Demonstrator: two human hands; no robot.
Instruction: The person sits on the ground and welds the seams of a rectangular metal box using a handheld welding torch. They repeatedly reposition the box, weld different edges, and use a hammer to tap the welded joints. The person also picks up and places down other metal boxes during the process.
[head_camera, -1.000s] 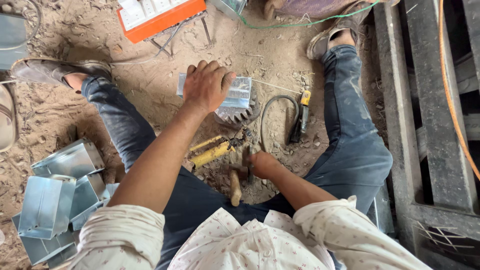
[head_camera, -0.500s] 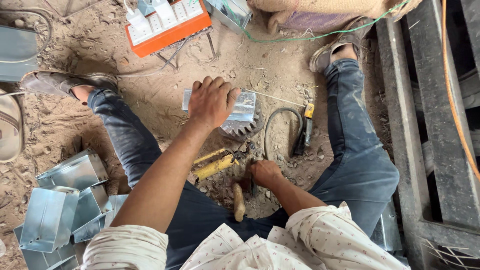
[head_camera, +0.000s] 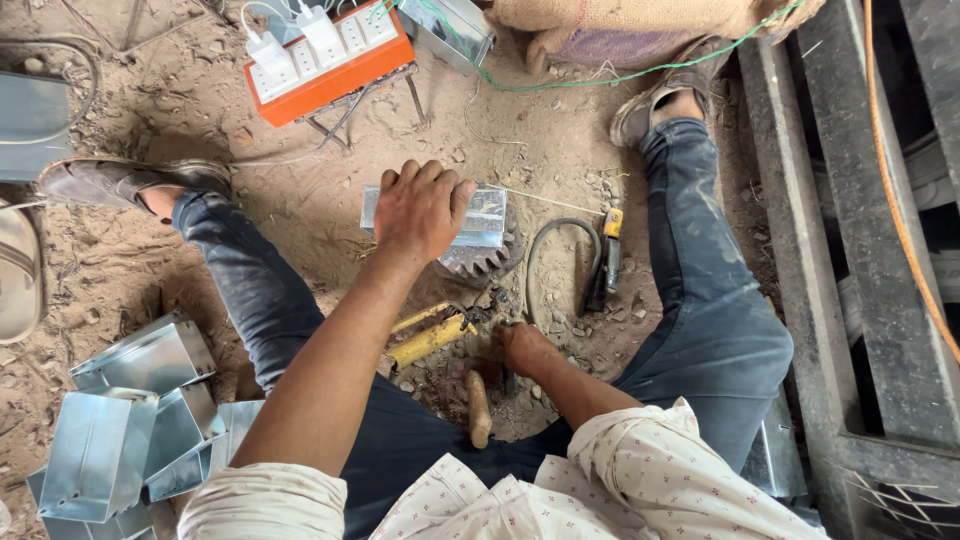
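L hand (head_camera: 420, 208) same, on box (head_camera: 487, 217)

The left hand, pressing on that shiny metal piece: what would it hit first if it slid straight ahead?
Probably the orange power strip, past bare sandy ground, judging by where the left hand points.

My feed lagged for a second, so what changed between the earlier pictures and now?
Little changed. The left hand stays pressed on the metal box over the gear. The right hand stays low by the hammer and yellow tool. Only the view shifted, showing more of the orange power strip.
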